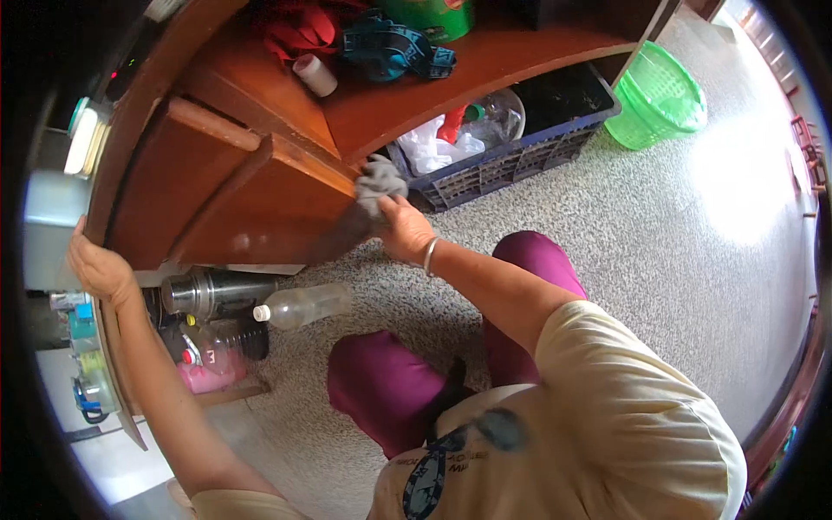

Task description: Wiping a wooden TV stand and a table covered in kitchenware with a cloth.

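My right hand (pixel 406 227), with a bangle at the wrist, grips a grey cloth (pixel 380 185) at the outer edge of a brown wooden cabinet door (pixel 279 214). Part of the cloth hangs blurred below the hand. On the far left, my left hand (pixel 101 270) rests with its fingers against the lower edge of the cabinet's wooden frame (pixel 107 208); it holds no loose thing that I can see. Above the cloth, a red-brown shelf (pixel 403 110) bears a white bottle (pixel 315 75), a blue patterned strap (pixel 396 49) and a red cloth (pixel 302 29).
A dark plastic crate (pixel 513 153) with bags and a clear container sits under the shelf, beside a green basket (pixel 656 97). Below the door are a clear plastic bottle (pixel 305 305), a steel flask (pixel 218 292) and a jug with pink liquid (pixel 211 370).
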Available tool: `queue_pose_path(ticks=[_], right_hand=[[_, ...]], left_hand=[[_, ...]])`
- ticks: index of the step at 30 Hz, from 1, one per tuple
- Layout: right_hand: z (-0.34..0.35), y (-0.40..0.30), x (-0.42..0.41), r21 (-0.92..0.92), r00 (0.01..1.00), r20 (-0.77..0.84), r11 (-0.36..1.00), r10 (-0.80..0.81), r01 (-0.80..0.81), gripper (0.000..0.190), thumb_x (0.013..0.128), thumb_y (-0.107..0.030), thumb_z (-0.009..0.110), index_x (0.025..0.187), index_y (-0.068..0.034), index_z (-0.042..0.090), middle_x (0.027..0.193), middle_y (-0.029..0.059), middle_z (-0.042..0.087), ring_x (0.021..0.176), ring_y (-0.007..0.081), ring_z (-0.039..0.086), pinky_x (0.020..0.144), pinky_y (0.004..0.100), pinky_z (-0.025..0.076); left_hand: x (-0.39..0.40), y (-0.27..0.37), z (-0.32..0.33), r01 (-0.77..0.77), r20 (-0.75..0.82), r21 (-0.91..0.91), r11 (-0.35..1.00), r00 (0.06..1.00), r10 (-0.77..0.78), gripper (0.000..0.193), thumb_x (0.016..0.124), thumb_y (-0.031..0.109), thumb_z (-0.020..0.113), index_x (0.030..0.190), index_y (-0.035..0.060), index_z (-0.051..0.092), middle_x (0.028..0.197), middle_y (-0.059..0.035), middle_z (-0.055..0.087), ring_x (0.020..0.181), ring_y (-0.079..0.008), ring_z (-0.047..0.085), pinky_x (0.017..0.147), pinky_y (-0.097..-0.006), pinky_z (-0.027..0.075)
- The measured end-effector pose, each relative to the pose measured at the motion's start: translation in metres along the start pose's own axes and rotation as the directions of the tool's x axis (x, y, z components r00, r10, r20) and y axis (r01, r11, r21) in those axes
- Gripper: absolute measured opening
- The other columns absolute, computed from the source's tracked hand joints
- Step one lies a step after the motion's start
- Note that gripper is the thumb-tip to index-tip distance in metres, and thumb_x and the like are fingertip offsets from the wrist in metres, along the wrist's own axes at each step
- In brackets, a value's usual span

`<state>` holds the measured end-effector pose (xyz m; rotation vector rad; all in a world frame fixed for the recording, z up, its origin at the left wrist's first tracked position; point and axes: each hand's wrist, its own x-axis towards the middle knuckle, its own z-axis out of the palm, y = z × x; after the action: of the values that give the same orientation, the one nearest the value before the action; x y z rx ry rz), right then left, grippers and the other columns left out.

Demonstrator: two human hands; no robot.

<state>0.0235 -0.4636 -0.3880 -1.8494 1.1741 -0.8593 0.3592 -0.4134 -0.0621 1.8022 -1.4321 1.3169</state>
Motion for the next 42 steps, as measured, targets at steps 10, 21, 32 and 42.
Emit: queue_pose_path(ticks=[10,21,32,42], right_hand=[[-0.02,0.019,0.004,0.738,0.758,0.435,0.291,0.486,-0.609,0.027,0.07,-0.004,0.057,0.096,0.001,0.056,0.079,0.0098,0.059,0.07,0.0203,0.059,0.061,0.0332,0.05],[-0.039,-0.098,0.023,0.759,0.984,0.123,0.626,0.13,-0.178,0.022,0.071,-0.001,0.053,0.093,0.002,0.054,0.08,0.0055,0.058,0.068,0.0112,0.054,0.06,0.0255,0.046],[-0.011,0.022,-0.024,0.385,0.897,0.217,0.811,0.385,-0.441,0.041,0.068,-0.008,0.057,0.107,0.004,0.052,0.087,0.0098,0.061,0.079,0.0157,0.057,0.07,0.0281,0.045],[-0.081,-0.157,0.043,0.139,0.814,-0.277,0.817,-0.511,0.56,0.062,0.064,-0.008,0.058,0.121,0.001,0.036,0.096,0.0256,0.05,0.089,0.0411,0.05,0.077,0.0425,0.042]], left_hand=[[-0.003,0.006,-0.007,-0.079,-0.095,0.093,0.992,0.992,0.088,0.039,0.089,0.02,0.027,0.098,0.0055,0.062,0.1,-0.0128,0.06,0.094,-0.0308,0.053,0.084,-0.0367,0.038],[-0.003,0.011,-0.004,0.005,-0.118,0.007,1.0,0.993,-0.004,0.04,0.087,0.022,0.027,0.096,0.0062,0.063,0.099,-0.0109,0.061,0.094,-0.0292,0.054,0.084,-0.0357,0.039],[-0.004,0.017,0.002,-0.049,-0.135,-0.011,0.999,0.99,0.047,0.04,0.087,0.02,0.027,0.095,0.0053,0.063,0.098,-0.0124,0.061,0.092,-0.03,0.054,0.084,-0.0365,0.039],[-0.006,0.036,-0.006,-0.017,-0.196,-0.065,0.998,0.981,0.004,0.039,0.086,0.02,0.029,0.092,0.005,0.064,0.096,-0.011,0.062,0.09,-0.0296,0.055,0.082,-0.0363,0.04]])
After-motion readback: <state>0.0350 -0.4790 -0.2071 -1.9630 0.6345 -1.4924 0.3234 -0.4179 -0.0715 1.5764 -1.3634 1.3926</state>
